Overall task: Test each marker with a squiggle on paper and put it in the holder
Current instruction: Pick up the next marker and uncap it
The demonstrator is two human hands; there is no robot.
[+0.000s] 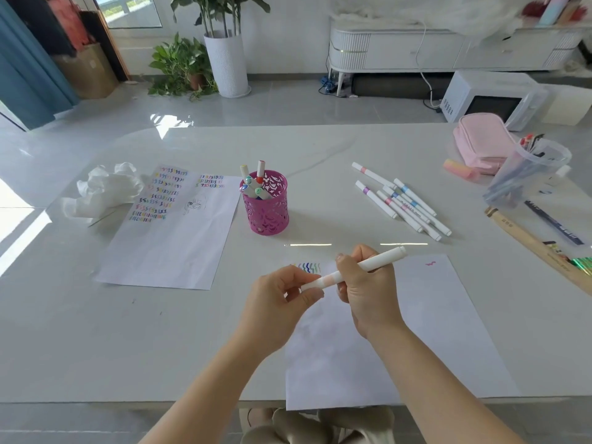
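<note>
Forearms come in from the bottom edge, above a lap that the table (160,347) cuts off; both hands meet over the near sheet of paper (448,331).

Left hand (278,302): fingers (309,296) pinch the near end of the marker (381,260). Right hand (368,290): fingers curled round the barrel; the far end points away to the right.

Step in hand, as judged: cap handling, either removal before the squiggle or refitting after it. Which one cannot be told; the left fingers cover the tip and any joint.

Next move calls for a straight pull or push along the barrel. After that, either tip to paper beside the short row of squiggles (309,267), or a reach forward and left to the pink holder (267,213), which carries several markers.

A cluster of loose markers (403,203) lies well apart to the right of the holder; probably untested. Ink colour is hard to read; the band on the held marker looks pale pink.
</note>
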